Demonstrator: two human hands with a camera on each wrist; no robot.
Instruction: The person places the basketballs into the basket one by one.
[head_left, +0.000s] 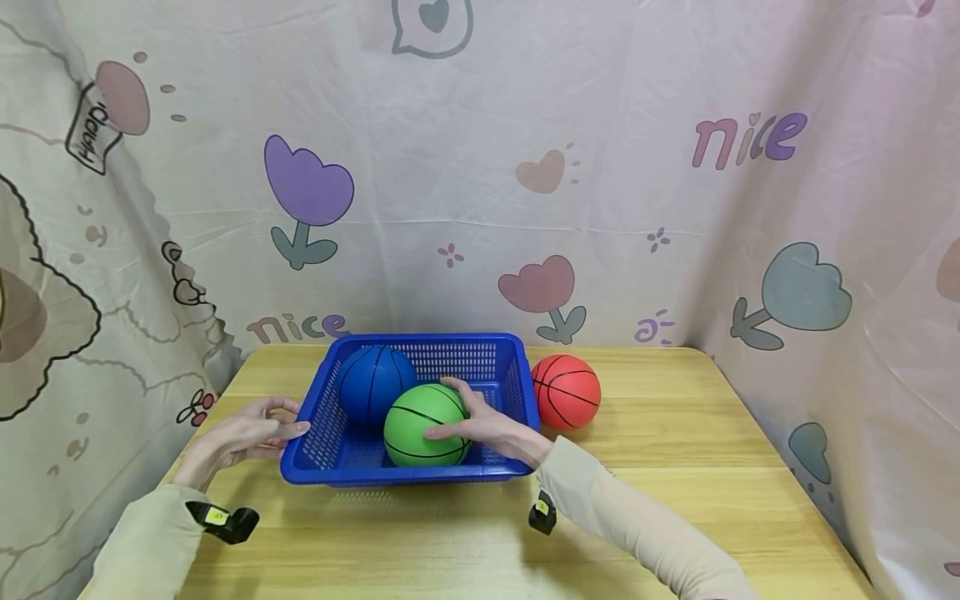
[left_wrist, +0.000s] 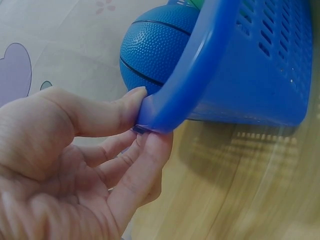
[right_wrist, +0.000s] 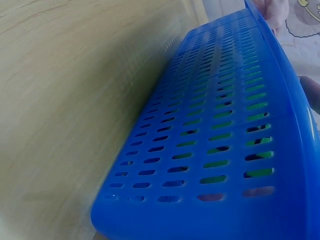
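A blue plastic basket (head_left: 408, 477) with slotted walls stands on the table. My left hand (head_left: 243, 435) pinches its left rim between thumb and fingers; the left wrist view shows the thumb above the rim (left_wrist: 187, 85) and fingers below. Inside the basket, my right hand (head_left: 487, 423) grips a green mini basketball (head_left: 420, 425) from its right side, thumb in front and fingers behind. A blue mini basketball (head_left: 371, 387) sits at the basket's back left. In the right wrist view the basket's wall (right_wrist: 200, 135) hides most of that hand, with green showing through the slots.
A red mini basketball (head_left: 566, 392) rests on the wooden table (head_left: 675, 483), just outside the basket's right side. Behind the table hangs a printed curtain (head_left: 450, 192), which also runs along both sides.
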